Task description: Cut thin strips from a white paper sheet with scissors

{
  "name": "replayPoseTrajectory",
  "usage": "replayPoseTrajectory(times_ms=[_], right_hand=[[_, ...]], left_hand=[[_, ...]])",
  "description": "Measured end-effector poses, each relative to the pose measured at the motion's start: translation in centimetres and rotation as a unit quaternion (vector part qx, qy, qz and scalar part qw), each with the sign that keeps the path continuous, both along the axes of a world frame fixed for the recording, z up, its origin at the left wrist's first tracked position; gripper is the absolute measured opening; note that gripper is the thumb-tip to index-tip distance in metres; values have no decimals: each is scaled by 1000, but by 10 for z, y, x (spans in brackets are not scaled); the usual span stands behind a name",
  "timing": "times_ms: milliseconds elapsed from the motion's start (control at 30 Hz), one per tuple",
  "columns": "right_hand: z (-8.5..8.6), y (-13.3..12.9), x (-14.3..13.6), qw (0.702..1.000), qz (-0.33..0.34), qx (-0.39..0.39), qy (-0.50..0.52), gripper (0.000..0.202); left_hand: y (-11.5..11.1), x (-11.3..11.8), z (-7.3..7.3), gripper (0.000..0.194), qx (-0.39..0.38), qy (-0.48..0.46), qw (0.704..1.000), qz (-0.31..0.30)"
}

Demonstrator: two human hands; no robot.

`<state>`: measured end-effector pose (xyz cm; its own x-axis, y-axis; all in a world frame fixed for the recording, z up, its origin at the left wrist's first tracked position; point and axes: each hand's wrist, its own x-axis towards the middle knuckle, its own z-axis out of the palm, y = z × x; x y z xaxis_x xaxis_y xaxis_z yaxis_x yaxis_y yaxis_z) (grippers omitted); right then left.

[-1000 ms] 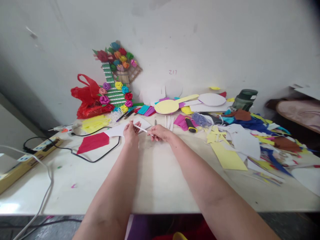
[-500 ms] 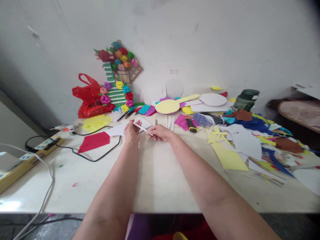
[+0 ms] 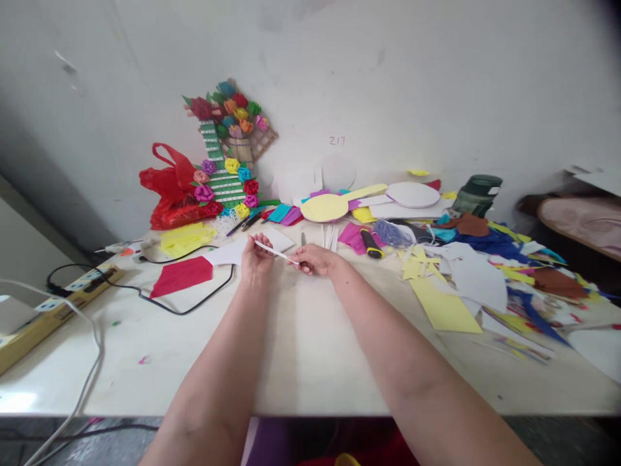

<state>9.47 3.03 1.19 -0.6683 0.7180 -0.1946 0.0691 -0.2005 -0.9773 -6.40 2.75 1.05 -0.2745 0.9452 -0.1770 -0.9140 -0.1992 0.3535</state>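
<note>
Between my two hands stretches a thin white strip (image 3: 277, 252), probably paper, slanting down to the right. My left hand (image 3: 258, 260) pinches its upper left end. The lower right end sits between the fingertips of my right hand (image 3: 313, 260). Beneath and behind my left hand lies a sheet of white paper (image 3: 228, 253). Several more white strips (image 3: 330, 238) rest on the table just beyond my right hand. To their left is a small grey blade-like piece (image 3: 303, 239).
Left of my hands are red paper (image 3: 182, 276), a black cable (image 3: 184, 312) and a power strip (image 3: 92, 290). A flower craft (image 3: 226, 155) leans on the wall. Rightward lie a yellow-black tool (image 3: 372, 243), yellow paper (image 3: 446, 307), paper scraps and a green bottle (image 3: 478, 194).
My hands have moved slightly apart, the right one a little to the right. More of the white strip shows between them, now bowed slightly. Both hands keep hold of it.
</note>
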Motion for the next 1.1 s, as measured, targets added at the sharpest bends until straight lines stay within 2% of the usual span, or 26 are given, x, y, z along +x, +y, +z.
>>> replayPoseTrajectory(times_ms=[133,267,367,433,533,633,700,800,967,1100], right_hand=[[0,-2,-2,1000,4,-11,4,9],[-2,-1,-3,1000,-17,7,0,9],[-4,5,-3,992,-112,61,4,10],[-4,10,-1,969,-219,116,-19,14],[-6,20,6,905,-352,194,-139,21],[-9,26,17,832,-403,261,-279,21],[-12,27,22,801,-424,271,-325,23],[-17,27,24,782,-432,268,-360,30],[-20,26,24,774,-425,276,-379,29],[-14,24,27,751,-428,311,-395,30]], left_hand=[[-1,0,2,21,26,-31,999,-13],[1,3,0,22,30,17,999,0],[4,4,-4,32,71,68,995,-11],[6,4,-6,37,79,89,992,-30],[7,5,-8,37,73,111,990,-41],[6,8,-7,34,68,127,989,-44],[5,12,-6,32,62,137,987,-51],[3,16,-6,29,42,151,986,-62],[2,20,-7,25,17,174,982,-69],[-1,22,-2,22,-6,191,981,-34]])
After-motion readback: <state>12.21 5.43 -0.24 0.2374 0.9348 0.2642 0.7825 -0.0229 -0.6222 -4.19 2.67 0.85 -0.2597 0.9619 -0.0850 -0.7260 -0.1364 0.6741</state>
